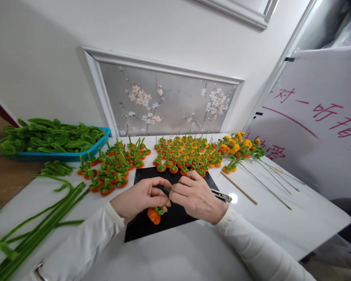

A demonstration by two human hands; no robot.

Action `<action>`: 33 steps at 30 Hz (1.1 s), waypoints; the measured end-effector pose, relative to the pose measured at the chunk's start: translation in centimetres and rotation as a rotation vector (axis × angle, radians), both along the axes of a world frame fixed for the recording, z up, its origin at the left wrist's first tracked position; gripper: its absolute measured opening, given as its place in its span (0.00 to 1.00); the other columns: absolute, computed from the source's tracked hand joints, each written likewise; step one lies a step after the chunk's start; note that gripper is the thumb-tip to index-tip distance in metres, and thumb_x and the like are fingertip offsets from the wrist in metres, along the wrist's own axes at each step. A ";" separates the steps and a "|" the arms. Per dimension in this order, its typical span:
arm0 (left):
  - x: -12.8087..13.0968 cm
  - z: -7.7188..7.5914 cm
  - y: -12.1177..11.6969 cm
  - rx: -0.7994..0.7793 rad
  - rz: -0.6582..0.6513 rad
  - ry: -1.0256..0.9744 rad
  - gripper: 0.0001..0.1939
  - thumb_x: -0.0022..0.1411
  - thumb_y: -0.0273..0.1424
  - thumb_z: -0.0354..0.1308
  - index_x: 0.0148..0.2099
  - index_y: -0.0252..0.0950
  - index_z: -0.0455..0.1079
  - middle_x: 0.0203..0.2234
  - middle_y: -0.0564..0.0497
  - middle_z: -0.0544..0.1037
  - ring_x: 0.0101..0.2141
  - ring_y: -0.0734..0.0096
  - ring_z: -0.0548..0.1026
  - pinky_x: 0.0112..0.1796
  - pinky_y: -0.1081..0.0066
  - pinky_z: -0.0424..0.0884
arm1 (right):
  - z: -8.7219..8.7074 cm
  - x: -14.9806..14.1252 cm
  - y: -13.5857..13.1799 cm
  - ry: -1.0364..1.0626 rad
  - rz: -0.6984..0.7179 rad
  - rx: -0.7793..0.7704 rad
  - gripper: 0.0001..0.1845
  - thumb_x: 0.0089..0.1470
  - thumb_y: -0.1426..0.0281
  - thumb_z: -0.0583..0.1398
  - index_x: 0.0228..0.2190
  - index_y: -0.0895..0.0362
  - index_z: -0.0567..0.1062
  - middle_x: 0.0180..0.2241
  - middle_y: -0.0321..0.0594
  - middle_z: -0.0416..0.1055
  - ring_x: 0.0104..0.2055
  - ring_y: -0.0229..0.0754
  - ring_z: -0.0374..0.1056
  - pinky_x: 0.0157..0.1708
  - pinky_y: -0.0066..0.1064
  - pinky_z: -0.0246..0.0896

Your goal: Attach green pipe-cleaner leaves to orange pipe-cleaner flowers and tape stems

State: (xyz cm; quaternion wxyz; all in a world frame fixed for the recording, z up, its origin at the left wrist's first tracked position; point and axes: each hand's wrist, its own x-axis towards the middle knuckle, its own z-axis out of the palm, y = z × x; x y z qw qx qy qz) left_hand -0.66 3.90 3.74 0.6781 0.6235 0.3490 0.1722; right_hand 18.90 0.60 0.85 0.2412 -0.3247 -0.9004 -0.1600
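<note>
Over the black mat [143, 226], my two hands meet with their fingertips close together. In a pinch, my left hand [143, 197] holds an orange pipe-cleaner flower [154, 216] by its green base, and the fuzzy head hangs below the fingers. My right hand [197, 197] is closed at the fingertips right beside it; what lies between those fingers is hidden. A metal cutter knife [221, 195] rests at the mat's right edge, partly behind my right hand.
Behind the mat stand several orange-and-green flower heads [112, 169] and wire-stemmed ones [183, 152]. Finished-looking yellow flowers [240, 144] lie right, near a thin wooden stick [240, 188]. At left are a blue basket [61, 157] of green leaves and long green pipe cleaners [46, 220].
</note>
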 end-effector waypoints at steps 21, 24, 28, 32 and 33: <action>0.8 0.4 -0.6 0.188 -0.005 0.133 0.21 0.50 0.28 0.58 0.46 0.36 0.59 0.22 0.56 0.75 0.25 0.71 0.74 0.29 0.70 0.69 | 0.2 -0.3 -0.5 0.252 0.081 -0.349 0.10 0.59 0.74 0.49 0.29 0.58 0.67 0.30 0.38 0.68 0.34 0.35 0.63 0.35 0.27 0.54; 0.6 0.1 -0.3 0.212 -0.006 0.141 0.22 0.48 0.28 0.61 0.46 0.35 0.60 0.22 0.56 0.75 0.26 0.71 0.74 0.31 0.68 0.69 | 0.0 -0.3 -0.5 0.259 0.089 -0.349 0.08 0.59 0.76 0.49 0.31 0.58 0.67 0.31 0.38 0.68 0.34 0.35 0.63 0.35 0.27 0.54; 0.6 0.0 -0.3 0.203 -0.013 0.122 0.22 0.47 0.28 0.61 0.45 0.34 0.61 0.22 0.55 0.75 0.25 0.70 0.74 0.30 0.68 0.70 | -0.6 -0.2 -0.4 0.249 0.085 -0.292 0.09 0.60 0.75 0.49 0.30 0.58 0.67 0.29 0.36 0.69 0.33 0.34 0.63 0.34 0.28 0.51; 0.5 0.2 -0.3 0.139 -0.059 0.122 0.20 0.49 0.29 0.61 0.45 0.35 0.61 0.23 0.55 0.75 0.26 0.70 0.75 0.31 0.68 0.69 | -1.0 -0.3 -0.2 0.144 0.055 -0.203 0.09 0.59 0.72 0.50 0.29 0.57 0.68 0.26 0.35 0.68 0.30 0.34 0.63 0.32 0.29 0.47; 0.4 0.2 -0.2 0.122 -0.070 0.123 0.20 0.49 0.30 0.61 0.45 0.35 0.61 0.23 0.54 0.76 0.26 0.70 0.75 0.32 0.68 0.69 | -1.1 -0.3 -0.2 0.119 0.048 -0.191 0.09 0.58 0.73 0.50 0.28 0.57 0.68 0.26 0.35 0.68 0.30 0.34 0.62 0.31 0.30 0.46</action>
